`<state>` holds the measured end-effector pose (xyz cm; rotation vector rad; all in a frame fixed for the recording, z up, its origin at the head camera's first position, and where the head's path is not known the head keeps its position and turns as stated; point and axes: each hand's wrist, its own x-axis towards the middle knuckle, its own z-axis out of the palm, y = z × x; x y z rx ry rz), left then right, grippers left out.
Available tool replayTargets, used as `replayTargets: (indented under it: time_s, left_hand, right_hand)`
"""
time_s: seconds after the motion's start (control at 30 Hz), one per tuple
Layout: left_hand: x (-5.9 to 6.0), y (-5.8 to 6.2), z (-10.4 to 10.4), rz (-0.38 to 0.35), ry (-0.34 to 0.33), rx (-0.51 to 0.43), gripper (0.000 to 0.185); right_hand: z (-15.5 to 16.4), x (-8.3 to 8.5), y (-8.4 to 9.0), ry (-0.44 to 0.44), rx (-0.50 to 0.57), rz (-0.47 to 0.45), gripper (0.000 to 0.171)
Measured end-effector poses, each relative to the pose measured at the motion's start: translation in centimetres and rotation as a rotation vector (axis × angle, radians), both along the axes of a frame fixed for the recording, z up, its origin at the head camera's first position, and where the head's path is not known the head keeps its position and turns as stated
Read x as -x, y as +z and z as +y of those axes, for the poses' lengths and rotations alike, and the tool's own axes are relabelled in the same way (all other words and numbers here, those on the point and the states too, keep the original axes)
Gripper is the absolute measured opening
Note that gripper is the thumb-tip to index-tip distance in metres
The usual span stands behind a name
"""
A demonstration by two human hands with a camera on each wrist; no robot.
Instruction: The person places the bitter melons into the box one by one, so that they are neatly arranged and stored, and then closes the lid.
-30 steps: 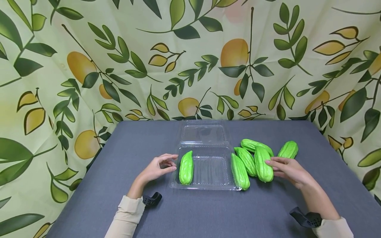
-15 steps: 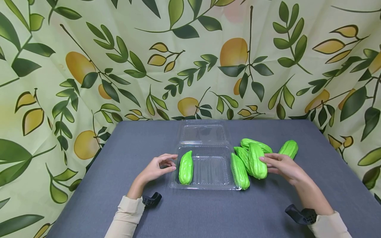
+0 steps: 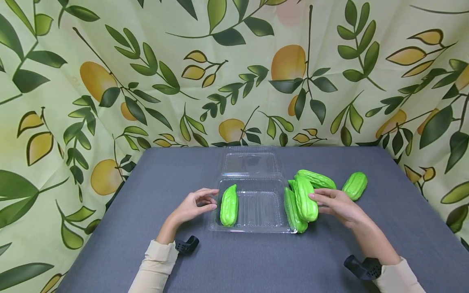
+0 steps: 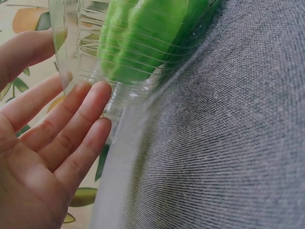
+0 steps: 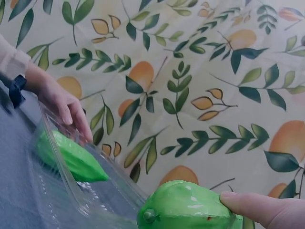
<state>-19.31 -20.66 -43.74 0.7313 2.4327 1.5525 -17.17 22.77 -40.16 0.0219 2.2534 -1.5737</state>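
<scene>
On the grey cloth-covered worktop, the left hand is resting with relaxed, nearly straight fingers against the left wall of the clear plastic clamshell box, so it is steadying the box and gripping nothing. One ridged bright green gourd is lying inside, along the left side of the tray; this part looks done. The right hand is pinching a second green ridged gourd between thumb and fingers, raised just over the right rim of the box, not yet inside. Under it one more gourd is leaning at the rim. Farther back, two gourds are waiting on the worktop, and the box's open lid is lying flat behind. I judge that most of the filling is left.
</scene>
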Motion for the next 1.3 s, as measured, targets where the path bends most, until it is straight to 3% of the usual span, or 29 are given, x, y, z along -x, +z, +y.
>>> replayTargets:
  time_s: [1.3]
  left_hand:
    - [0.1,-0.2,0.2,0.021,0.005,-0.026,0.047]
  right_hand:
    - [-6.7,-0.1,0.4,0.097,0.129,0.011,0.069]
